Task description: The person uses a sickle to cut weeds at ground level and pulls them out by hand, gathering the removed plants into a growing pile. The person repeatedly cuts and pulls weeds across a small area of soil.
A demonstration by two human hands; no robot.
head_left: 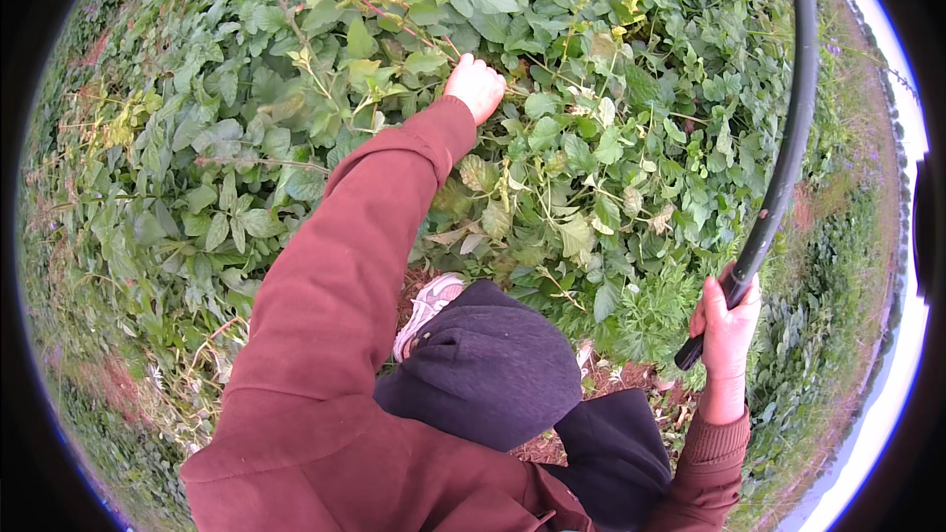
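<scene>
My left hand [477, 89] reaches far forward into the dense foliage. Its fingers are closed round a reddish plant stem [396, 22] that runs up and to the left, with leaves and narrow greenish flower spikes. At the right, my right hand [727, 325] is wrapped round a long black pole [790, 133] near its lower end. The pole rises past the hand to the top of the picture and looks curved there. Its far end lies at the upper edge, too little in view to name.
Low leafy green plants [581, 138] spread thickly in front of me, some with yellowed leaves. A pink and white shoe [426, 313] and my dark-trousered knee [483, 365] are close below. Reddish soil [540, 448] shows between my legs. More crop rows [838, 266] lie to the right.
</scene>
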